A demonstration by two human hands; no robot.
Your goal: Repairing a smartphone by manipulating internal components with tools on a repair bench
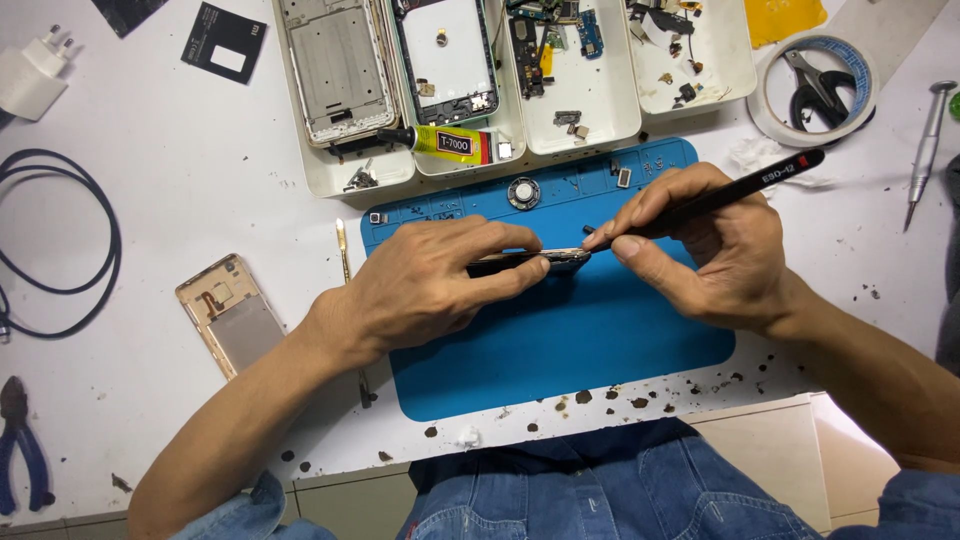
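Mid-repair: left hand (435, 280) pinching phone (530, 262) edge-up over blue mat (560, 350); right hand (715, 255) gripping black tweezers (730, 190), tips at phone's end. Stripped frames, parts in trays (590, 125); reassembly pending.

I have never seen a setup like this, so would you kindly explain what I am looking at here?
This is one view from a camera worn on a person's head, looking down at their own bare hands over a white table. The left hand holds a phone on edge above a blue work mat. The right hand holds black tweezers, tips at the phone's end. Behind the mat, white trays hold phone parts and a glue tube. Blue-handled pliers lie far left.
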